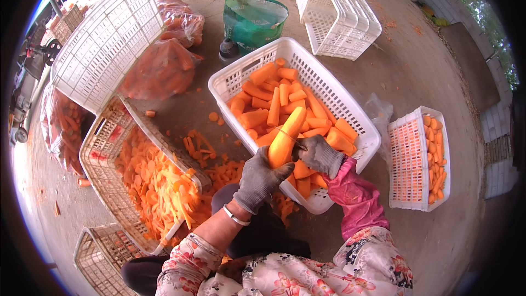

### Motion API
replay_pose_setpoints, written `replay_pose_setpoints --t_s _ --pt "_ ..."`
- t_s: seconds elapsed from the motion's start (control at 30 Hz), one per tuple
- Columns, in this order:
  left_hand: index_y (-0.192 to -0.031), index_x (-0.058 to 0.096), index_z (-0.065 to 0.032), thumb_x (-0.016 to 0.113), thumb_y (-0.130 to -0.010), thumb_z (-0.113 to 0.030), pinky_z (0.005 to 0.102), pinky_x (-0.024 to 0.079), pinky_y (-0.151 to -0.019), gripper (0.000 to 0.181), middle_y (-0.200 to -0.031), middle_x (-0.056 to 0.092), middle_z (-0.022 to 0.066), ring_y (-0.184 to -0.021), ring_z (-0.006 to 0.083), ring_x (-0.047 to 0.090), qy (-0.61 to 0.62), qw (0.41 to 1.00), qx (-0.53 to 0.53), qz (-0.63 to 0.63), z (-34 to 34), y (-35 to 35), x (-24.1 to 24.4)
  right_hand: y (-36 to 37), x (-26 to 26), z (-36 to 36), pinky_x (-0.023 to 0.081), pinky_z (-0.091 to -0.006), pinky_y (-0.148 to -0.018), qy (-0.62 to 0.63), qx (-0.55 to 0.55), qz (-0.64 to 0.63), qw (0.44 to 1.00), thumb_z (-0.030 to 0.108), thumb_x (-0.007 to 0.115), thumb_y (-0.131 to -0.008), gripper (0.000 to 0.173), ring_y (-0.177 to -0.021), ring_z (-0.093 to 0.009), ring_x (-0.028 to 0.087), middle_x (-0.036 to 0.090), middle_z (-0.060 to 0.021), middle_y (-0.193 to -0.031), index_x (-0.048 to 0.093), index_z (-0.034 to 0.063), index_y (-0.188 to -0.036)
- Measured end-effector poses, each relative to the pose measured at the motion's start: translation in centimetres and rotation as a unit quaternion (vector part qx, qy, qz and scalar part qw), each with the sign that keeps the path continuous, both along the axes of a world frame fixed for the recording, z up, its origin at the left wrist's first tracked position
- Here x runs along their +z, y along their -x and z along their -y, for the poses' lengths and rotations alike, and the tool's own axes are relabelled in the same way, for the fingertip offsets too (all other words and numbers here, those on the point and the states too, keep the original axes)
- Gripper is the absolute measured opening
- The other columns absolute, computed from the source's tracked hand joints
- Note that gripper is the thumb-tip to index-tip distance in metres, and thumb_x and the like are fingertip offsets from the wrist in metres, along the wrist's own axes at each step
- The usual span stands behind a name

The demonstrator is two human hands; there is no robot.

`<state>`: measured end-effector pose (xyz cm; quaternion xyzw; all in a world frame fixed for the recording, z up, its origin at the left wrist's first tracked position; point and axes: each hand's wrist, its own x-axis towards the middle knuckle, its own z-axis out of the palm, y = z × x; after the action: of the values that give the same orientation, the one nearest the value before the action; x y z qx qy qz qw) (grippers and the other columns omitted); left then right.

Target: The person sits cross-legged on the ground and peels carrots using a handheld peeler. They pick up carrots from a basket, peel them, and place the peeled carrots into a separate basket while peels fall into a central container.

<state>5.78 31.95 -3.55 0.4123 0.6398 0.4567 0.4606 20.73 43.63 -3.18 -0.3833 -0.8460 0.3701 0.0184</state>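
My left hand (pixel 263 179), in a grey work glove, grips the thick lower end of a large carrot (pixel 285 137). The carrot slants up and away, above a white plastic crate (pixel 365 127) of peeled, trimmed carrots (pixel 271 100). Beside the carrot my right hand (pixel 319 154), gloved the same way, is closed on a small hand tool, apparently a peeler (pixel 287 133). Its thin edge lies across the carrot's middle; the handle is hidden in my fingers. To the left, a stained crate (pixel 98 148) holds a heap of carrot peelings and slices (pixel 164 191).
A green bag (pixel 254 24) and a dark-topped container (pixel 229 49) stand beyond the crate. White empty crates (pixel 345 20) are at upper right. Another crate (pixel 407 164) of carrots stands right. Bagged carrots (pixel 158 70) lie at left, near an upturned crate (pixel 107 41). Scraps litter the floor.
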Motion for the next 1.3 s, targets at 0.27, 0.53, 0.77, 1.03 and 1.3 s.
replay_pose_setpoints --t_s 0.27,0.53,0.77,1.03,1.3 --pt "-0.110 0.053 0.0015 0.068 -0.078 -0.030 0.0207 0.045 -0.052 0.047 -0.085 0.059 0.0063 -0.064 0.0106 0.057 0.085 0.953 -0.105 0.272 -0.5 1.6 2.5 0.9 -2.5 -1.0 0.050 -0.0365 -0.068 -0.128 0.015 -0.227 0.965 0.011 0.052 -0.081 0.017 -0.080 -0.031 0.063 0.064 -0.0173 -0.079 0.062 0.0020 -0.092" --pt "-0.103 0.055 0.0007 0.071 -0.078 -0.023 0.0212 0.045 -0.042 0.038 -0.075 0.057 0.0044 -0.055 0.0111 0.057 0.047 0.970 0.087 0.220 -0.9 1.5 2.6 4.2 -2.1 -2.3 0.046 -0.0275 -0.061 0.196 -0.062 -0.054 0.977 0.017 0.056 -0.085 0.016 -0.063 -0.013 0.058 0.063 -0.0075 -0.067 0.065 0.0053 -0.078" --pt "-0.103 0.055 0.0008 0.068 -0.079 -0.028 0.0214 0.046 -0.046 0.040 -0.078 0.057 0.0041 -0.058 0.0111 0.056 0.085 0.953 -0.003 0.292 -1.2 2.3 2.1 2.6 -4.0 -2.0 0.049 -0.0349 -0.061 -0.029 -0.009 -0.134 0.990 0.012 0.050 -0.082 0.016 -0.067 -0.026 0.061 0.061 -0.0138 -0.067 0.061 0.0022 -0.076" --pt "-0.108 0.053 -0.0007 0.069 -0.079 -0.028 0.0196 0.044 -0.049 0.043 -0.079 0.057 0.0025 -0.060 0.0091 0.055 0.024 0.973 0.010 0.229 -1.2 1.6 2.2 2.8 -6.8 -5.3 0.048 -0.0330 -0.057 -0.270 0.302 -0.081 0.911 0.007 0.056 -0.073 0.006 -0.065 -0.023 0.062 0.061 -0.0105 -0.066 0.061 0.0049 -0.074" --pt "-0.127 0.042 -0.0026 0.056 -0.090 -0.020 0.0360 0.049 -0.086 0.043 -0.111 0.052 0.0076 -0.102 0.0212 0.057 -0.084 0.885 0.031 0.457 -2.0 1.2 0.3 -2.0 -5.1 -2.6 0.036 -0.0239 -0.035 0.323 -0.225 -0.279 0.876 0.018 0.053 -0.091 0.019 -0.045 -0.009 0.046 0.059 -0.0035 -0.072 0.060 0.0019 -0.096"
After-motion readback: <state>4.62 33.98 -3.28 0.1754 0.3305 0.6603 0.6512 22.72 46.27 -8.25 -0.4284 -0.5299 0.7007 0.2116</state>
